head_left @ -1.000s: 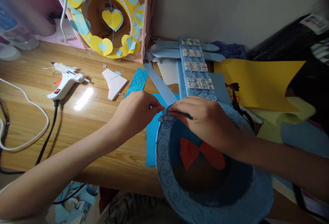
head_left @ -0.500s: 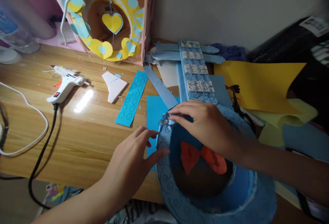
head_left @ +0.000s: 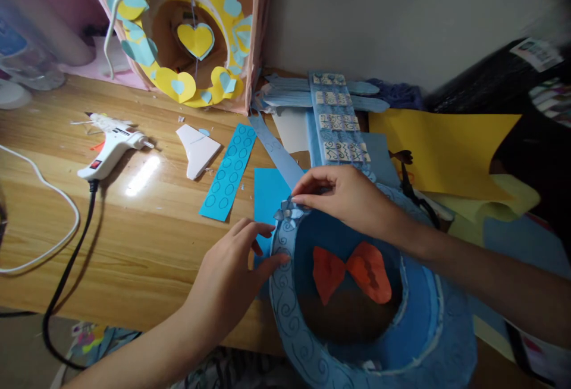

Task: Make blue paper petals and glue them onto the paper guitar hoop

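A round blue paper frame (head_left: 294,323) with swirl marks lies at the table's near edge, an orange paper bow (head_left: 350,270) inside it. My right hand (head_left: 343,198) reaches over the frame's top and pinches a small silvery-blue paper bow (head_left: 288,210) on its rim. Fingers apart, my left hand (head_left: 232,270) rests against the frame's left rim and holds nothing. A long blue paper strip (head_left: 276,151) runs up from the small bow.
A white glue gun (head_left: 111,145) with a black cord lies at left. Also on the wooden table (head_left: 134,228): a white card piece (head_left: 196,148), a circle-marked blue strip (head_left: 229,172), a blue sheet (head_left: 267,195), yellow paper (head_left: 446,145). A heart-decorated box (head_left: 191,32) stands behind.
My left hand left the small bow at the frame's top and came down to the left rim, uncovering the circle-marked strip. The right hand kept its pinch on the bow.
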Demonstrator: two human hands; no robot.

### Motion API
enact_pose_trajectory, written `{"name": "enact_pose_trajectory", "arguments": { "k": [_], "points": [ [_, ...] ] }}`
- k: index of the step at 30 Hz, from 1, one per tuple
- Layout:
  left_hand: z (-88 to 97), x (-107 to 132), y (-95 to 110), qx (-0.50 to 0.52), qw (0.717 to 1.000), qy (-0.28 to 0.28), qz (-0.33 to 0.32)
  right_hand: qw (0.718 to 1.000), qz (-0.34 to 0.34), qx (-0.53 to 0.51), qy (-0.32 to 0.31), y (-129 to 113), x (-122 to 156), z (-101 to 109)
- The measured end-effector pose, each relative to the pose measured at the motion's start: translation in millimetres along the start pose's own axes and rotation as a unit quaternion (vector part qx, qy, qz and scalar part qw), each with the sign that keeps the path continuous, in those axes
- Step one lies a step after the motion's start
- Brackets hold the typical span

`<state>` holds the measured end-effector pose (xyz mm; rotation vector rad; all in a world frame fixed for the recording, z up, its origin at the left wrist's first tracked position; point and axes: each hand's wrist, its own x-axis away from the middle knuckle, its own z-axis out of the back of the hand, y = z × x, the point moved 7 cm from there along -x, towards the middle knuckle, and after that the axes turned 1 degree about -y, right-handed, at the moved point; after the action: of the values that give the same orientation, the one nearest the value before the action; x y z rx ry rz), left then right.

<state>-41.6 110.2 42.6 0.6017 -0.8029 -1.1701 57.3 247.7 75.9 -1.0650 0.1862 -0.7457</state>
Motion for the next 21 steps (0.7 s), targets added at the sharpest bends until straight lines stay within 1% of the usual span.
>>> {"name": "enact_pose_trajectory", "arguments": {
  "k": [5, 9, 13, 17, 21],
  "points": [
    [-0.6, -1, -5, 0.022, 0.999, 0.021, -0.011, 0.999, -0.025, -0.017, -0.028, 5, -5, -3],
    [-2.1, 1, -9, 0.053, 0.998, 0.018, -0.004, 0.999, -0.024, 0.001, -0.047, 7, -8, -5],
    [-3.3, 3, -12, 0.091, 0.996, 0.017, -0.001, 1.0, -0.001, 0.026, -0.012, 0, -5, -3],
    [-4.5, 3, -16, 0.113, 0.993, 0.017, 0.004, 0.995, 0.016, 0.098, 0.026, -12, 6, -4],
    [-6.3, 3, -18, 0.128, 0.992, 0.013, -0.001, 0.984, 0.059, 0.157, 0.066, -25, 15, -4]
  ]
}}
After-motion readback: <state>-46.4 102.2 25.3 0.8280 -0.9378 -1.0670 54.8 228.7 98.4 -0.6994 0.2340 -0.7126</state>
